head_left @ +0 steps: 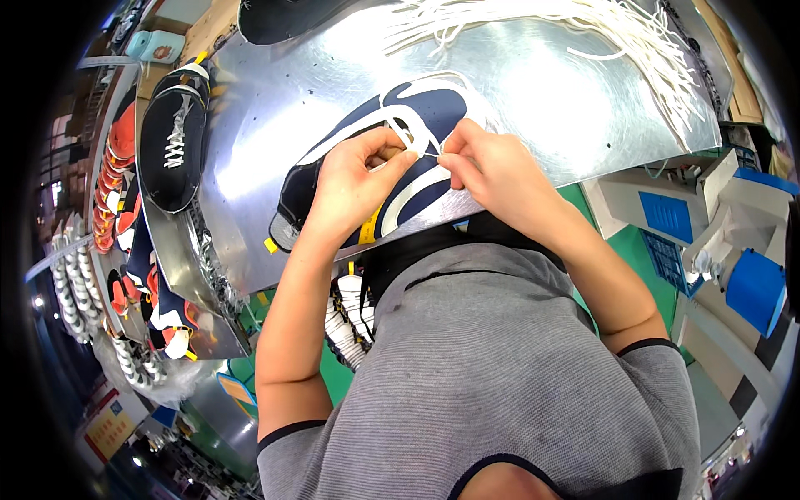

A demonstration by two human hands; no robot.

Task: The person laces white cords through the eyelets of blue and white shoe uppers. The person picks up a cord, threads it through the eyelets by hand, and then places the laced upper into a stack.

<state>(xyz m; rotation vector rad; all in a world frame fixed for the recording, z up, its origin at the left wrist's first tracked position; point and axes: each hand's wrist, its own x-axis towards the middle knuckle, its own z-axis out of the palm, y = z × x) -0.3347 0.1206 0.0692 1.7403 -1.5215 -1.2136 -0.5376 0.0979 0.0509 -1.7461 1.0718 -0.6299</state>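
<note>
A navy, white and black shoe upper (425,107) with yellow tabs lies on the metal tabletop before me. Above it, both hands meet near its white-trimmed opening. My left hand (354,179) is closed, thumb and forefinger pinched beside the white trim. Close on its right, my right hand (492,167) is pinched too. A thin pale strand (428,154) spans the small gap between the two sets of fingertips; whether it is thread or a lace end is too small to tell. The other fingers of each hand are curled in.
White laces (542,21) lie in a heap along the far side of the metal table (258,158). A black shoe upper with grey lacing (173,142) sits at the left edge. Another dark piece (287,18) is at the top. Blue bins (754,292) stand at right.
</note>
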